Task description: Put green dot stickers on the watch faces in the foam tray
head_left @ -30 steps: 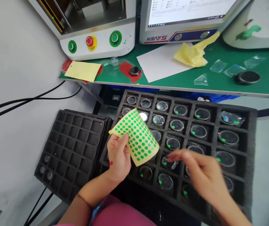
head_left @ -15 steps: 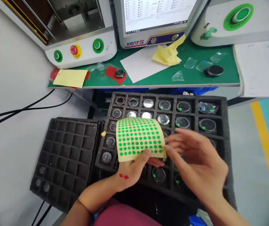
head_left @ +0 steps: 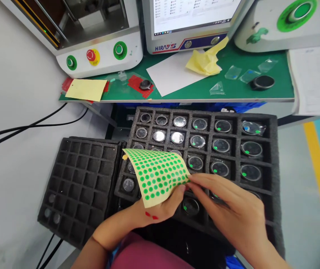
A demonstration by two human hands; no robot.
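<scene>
Sticker sheet [head_left: 155,175], yellow with green dots: I hold it in my left hand [head_left: 160,207] over the foam tray [head_left: 272,123]; my right hand [head_left: 229,209] pinches its right edge.

Two foam trays [head_left: 272,123] lie side by side, and two hands [head_left: 232,216] meet at one dot sheet [head_left: 155,175]. On the bench [head_left: 232,93] stand three green buttons [head_left: 119,49], one red button [head_left: 90,55], one monitor [head_left: 188,22], two black discs [head_left: 262,82] and three clear bags [head_left: 232,71].
</scene>
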